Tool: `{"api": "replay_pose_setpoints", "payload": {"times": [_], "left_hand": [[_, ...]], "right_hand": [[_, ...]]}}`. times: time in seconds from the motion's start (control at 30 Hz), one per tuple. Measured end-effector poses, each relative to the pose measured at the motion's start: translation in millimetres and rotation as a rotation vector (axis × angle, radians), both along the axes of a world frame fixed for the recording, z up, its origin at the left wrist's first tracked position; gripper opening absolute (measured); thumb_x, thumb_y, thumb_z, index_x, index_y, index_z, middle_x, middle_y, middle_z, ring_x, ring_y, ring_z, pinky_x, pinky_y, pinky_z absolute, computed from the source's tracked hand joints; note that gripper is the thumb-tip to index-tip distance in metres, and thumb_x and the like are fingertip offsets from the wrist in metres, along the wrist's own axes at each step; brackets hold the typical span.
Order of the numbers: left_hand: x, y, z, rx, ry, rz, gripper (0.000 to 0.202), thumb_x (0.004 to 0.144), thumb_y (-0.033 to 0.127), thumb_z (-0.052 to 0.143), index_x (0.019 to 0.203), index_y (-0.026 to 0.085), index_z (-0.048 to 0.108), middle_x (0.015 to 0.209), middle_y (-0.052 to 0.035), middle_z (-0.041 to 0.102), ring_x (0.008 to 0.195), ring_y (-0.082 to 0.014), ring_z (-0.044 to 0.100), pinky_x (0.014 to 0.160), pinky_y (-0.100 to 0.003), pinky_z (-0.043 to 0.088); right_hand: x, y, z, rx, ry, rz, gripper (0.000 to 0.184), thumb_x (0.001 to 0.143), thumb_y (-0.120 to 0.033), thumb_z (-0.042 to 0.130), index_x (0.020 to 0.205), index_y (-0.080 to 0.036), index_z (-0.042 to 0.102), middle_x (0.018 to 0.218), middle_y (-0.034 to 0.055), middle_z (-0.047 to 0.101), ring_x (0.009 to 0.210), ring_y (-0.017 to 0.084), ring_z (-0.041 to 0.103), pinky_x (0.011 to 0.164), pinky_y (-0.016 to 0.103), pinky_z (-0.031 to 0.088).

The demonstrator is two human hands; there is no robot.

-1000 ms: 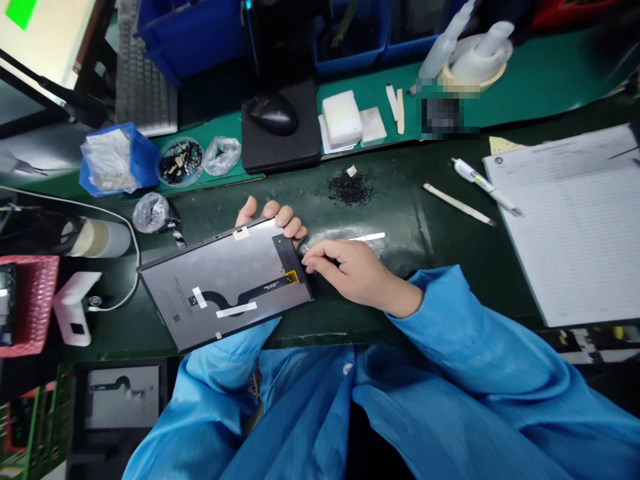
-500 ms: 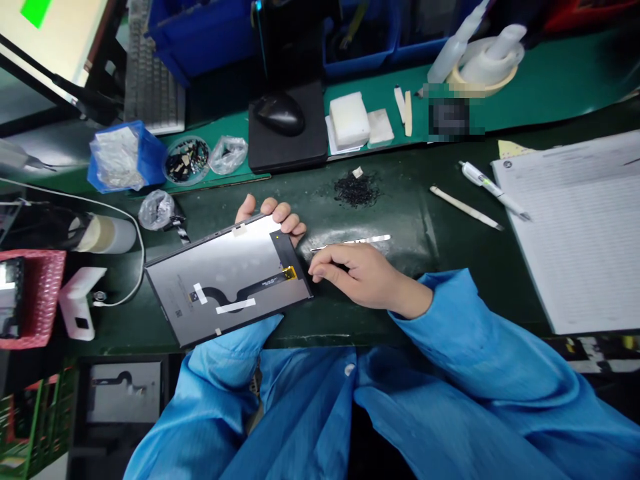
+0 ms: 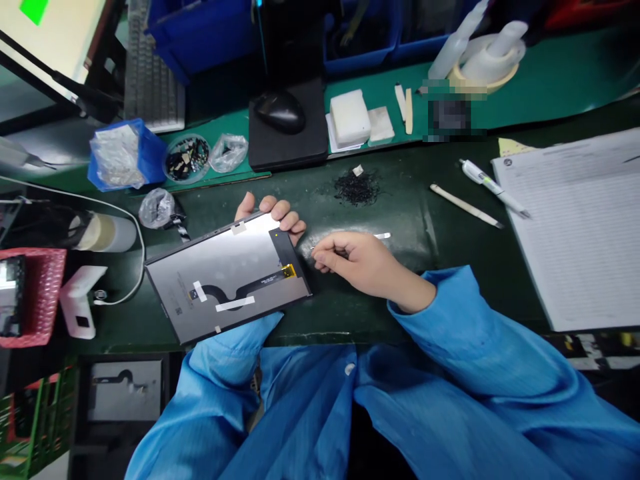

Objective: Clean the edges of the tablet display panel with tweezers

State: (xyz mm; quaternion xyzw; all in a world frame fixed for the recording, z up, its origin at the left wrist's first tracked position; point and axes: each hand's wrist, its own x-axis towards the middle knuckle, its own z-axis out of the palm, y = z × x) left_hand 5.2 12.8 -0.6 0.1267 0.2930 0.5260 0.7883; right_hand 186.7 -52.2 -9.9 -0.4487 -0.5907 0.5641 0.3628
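Left hand [image 3: 273, 212] grips the display panel [image 3: 225, 267] by its far edge, steadying it; right hand [image 3: 360, 263] pinches a thin metal tool [image 3: 383, 236] alongside.

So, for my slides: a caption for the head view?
Left hand holds a panel at the bench; right hand pinches a metal tool beside it.

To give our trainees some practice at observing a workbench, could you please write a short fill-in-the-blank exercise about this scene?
The left hand grips the far edge of the grey panel, which is crossed by a ____ flex cable.
The right hand pinches a thin metal tool lying to the ____ of the panel.
Both sleeves are ____.
Missing words: black; right; blue.
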Motion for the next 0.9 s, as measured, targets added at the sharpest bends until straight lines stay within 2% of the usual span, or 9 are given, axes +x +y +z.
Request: {"api": "replay_pose_setpoints", "payload": {"times": [0.1, 0.17, 0.33, 0.4, 0.53, 0.6, 0.7, 0.9], "left_hand": [[0.6, -1.1, 0.4, 0.007, -0.03, -0.017, 0.055, 0.108, 0.054, 0.022, 0.069, 0.02, 0.04, 0.063, 0.0001, 0.042, 0.051, -0.0113, 0.044, 0.056, -0.027, 0.043], [1.3, -1.9, 1.0, 0.007, -0.035, -0.029, 0.056, 0.108, 0.054, 0.022, 0.069, 0.02, 0.041, 0.063, 0.0001, 0.042, 0.051, -0.0112, 0.044, 0.055, -0.027, 0.043], [4.1, -4.7, 3.8, -0.016, -0.001, -0.063, 0.059, 0.108, 0.056, 0.017, 0.067, 0.019, 0.039, 0.062, 0.0, 0.04, 0.05, -0.0117, 0.045, 0.055, -0.028, 0.044], [5.5, -5.5, 4.6, -0.024, -0.014, -0.099, 0.06, 0.108, 0.056, 0.015, 0.066, 0.019, 0.039, 0.062, -0.0002, 0.039, 0.051, -0.0121, 0.045, 0.055, -0.028, 0.044], [7.1, -4.7, 4.4, -0.03, 0.019, -0.152, 0.064, 0.107, 0.059, 0.012, 0.065, 0.019, 0.039, 0.061, -0.0007, 0.039, 0.051, -0.0131, 0.046, 0.056, -0.029, 0.043], [6.6, -3.9, 4.2, -0.037, 0.059, -0.145, 0.064, 0.106, 0.06, 0.012, 0.065, 0.019, 0.039, 0.061, -0.0006, 0.039, 0.051, -0.0132, 0.045, 0.056, -0.029, 0.043], [4.8, -3.6, 4.9, -0.043, 0.084, -0.106, 0.063, 0.107, 0.059, 0.013, 0.067, 0.019, 0.04, 0.062, -0.0003, 0.04, 0.052, -0.0128, 0.044, 0.058, -0.028, 0.043], [3.2, -2.7, 5.9, -0.044, 0.072, -0.077, 0.061, 0.107, 0.059, 0.015, 0.067, 0.019, 0.039, 0.062, 0.0003, 0.04, 0.05, -0.012, 0.045, 0.057, -0.029, 0.044]], "right_hand": [[-1.6, 0.3, -3.4, -0.051, 0.02, -0.066, 0.009, 0.091, -0.027, 0.067, 0.094, -0.018, 0.07, 0.085, 0.0025, 0.073, 0.073, 0.016, 0.068, 0.07, 0.032, 0.056], [-3.3, -0.5, -2.3, -0.074, 0.07, -0.098, 0.014, 0.092, -0.028, 0.067, 0.101, -0.018, 0.069, 0.091, 0.0033, 0.073, 0.074, 0.015, 0.068, 0.069, 0.031, 0.057], [-11.5, -5.5, 0.4, -0.157, 0.194, -0.006, 0.029, 0.088, -0.036, 0.071, 0.111, -0.018, 0.068, 0.099, 0.0045, 0.072, 0.071, 0.013, 0.066, 0.065, 0.029, 0.056], [-14.2, -7.0, -0.4, -0.171, 0.178, 0.026, 0.029, 0.085, -0.034, 0.074, 0.109, -0.018, 0.069, 0.096, 0.0035, 0.072, 0.071, 0.013, 0.065, 0.067, 0.029, 0.056], [-14.1, -6.8, -0.9, -0.151, 0.08, 0.042, 0.011, 0.087, -0.029, 0.069, 0.088, -0.018, 0.071, 0.076, -0.0001, 0.071, 0.068, 0.014, 0.066, 0.066, 0.028, 0.053], [-12.2, -6.3, -0.3, -0.144, 0.041, 0.044, 0.013, 0.09, -0.028, 0.065, 0.084, -0.018, 0.072, 0.074, -0.0002, 0.072, 0.063, 0.014, 0.066, 0.062, 0.027, 0.052], [-9.8, -7.1, -0.2, -0.083, -0.018, 0.026, 0.016, 0.093, -0.028, 0.063, 0.087, -0.019, 0.074, 0.079, 0.0003, 0.076, 0.064, 0.014, 0.068, 0.063, 0.027, 0.052], [-6.5, -9.2, 0.3, 0.141, -0.175, 0.013, 0.013, 0.096, -0.024, 0.063, 0.092, -0.022, 0.076, 0.084, -0.0018, 0.078, 0.075, 0.014, 0.071, 0.07, 0.027, 0.049]]}}
